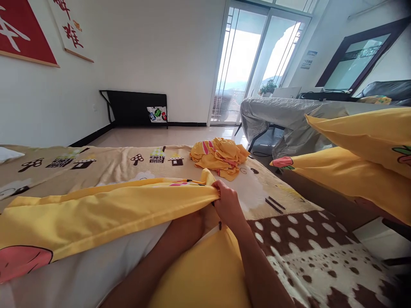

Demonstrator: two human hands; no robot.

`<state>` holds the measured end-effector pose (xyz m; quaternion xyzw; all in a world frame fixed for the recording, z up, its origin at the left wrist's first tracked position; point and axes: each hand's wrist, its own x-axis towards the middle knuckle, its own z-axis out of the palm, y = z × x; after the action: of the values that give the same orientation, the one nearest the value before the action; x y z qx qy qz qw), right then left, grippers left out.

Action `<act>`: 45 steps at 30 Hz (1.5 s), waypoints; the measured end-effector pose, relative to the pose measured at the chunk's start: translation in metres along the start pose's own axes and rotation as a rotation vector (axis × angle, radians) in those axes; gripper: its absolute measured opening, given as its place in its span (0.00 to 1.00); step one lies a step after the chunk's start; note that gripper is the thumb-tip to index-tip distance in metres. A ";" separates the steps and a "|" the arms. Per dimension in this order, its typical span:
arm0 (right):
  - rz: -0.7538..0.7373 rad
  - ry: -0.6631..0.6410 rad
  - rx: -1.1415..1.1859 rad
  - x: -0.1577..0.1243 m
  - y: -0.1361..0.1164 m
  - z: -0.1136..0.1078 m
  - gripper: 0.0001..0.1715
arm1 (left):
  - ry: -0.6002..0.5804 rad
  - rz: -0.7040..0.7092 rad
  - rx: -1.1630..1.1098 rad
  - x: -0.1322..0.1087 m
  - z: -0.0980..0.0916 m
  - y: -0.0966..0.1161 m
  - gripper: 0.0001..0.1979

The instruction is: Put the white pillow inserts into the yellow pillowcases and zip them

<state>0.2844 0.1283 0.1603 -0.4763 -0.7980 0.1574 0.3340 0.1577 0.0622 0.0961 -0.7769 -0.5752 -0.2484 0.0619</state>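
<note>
Bedding covers most of what I see from here: a yellow cover [112, 209] lies across the bed [289, 231], its long axis running left to right along the near edge of the patterned blanket and rising slightly toward the right. Its tapered right end points toward the middle of the bed, with the crumpled yellow heap [220, 156] just beyond it. The right hand [226, 203] has that end in its grip, fingers [218, 188] curled over the hem and pressed together on the bunched fabric. The left arm [167, 252] reaches forward beneath the same hem. Its hand is tucked under the cloth, so I cannot tell whether that grip is spread or closed. A white pillow [96, 265] shows under the lifted edge, partly inside the cover and lying along the same line. A pink strawberry print [22, 261] sits at the cover's far left end. To the right, well apart from the hands, two plump yellow pillows [362, 132] are stacked one above the other at the bedside. A glass door [257, 55] at the far side of the room lets in bright daylight.
</note>
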 end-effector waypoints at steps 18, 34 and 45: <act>0.066 -0.189 0.789 0.008 0.009 0.009 0.12 | 0.137 -0.113 0.034 0.002 -0.019 0.004 0.29; 0.060 -0.093 0.758 0.005 0.003 0.005 0.21 | 0.063 -0.161 0.062 0.008 -0.022 0.002 0.27; 0.000 0.121 0.329 0.004 0.001 0.005 0.28 | -0.048 0.014 0.084 0.007 -0.030 0.004 0.17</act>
<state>0.2808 0.1325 0.1574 -0.4239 -0.7399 0.2567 0.4550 0.1535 0.0556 0.1261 -0.7832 -0.5811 -0.2051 0.0826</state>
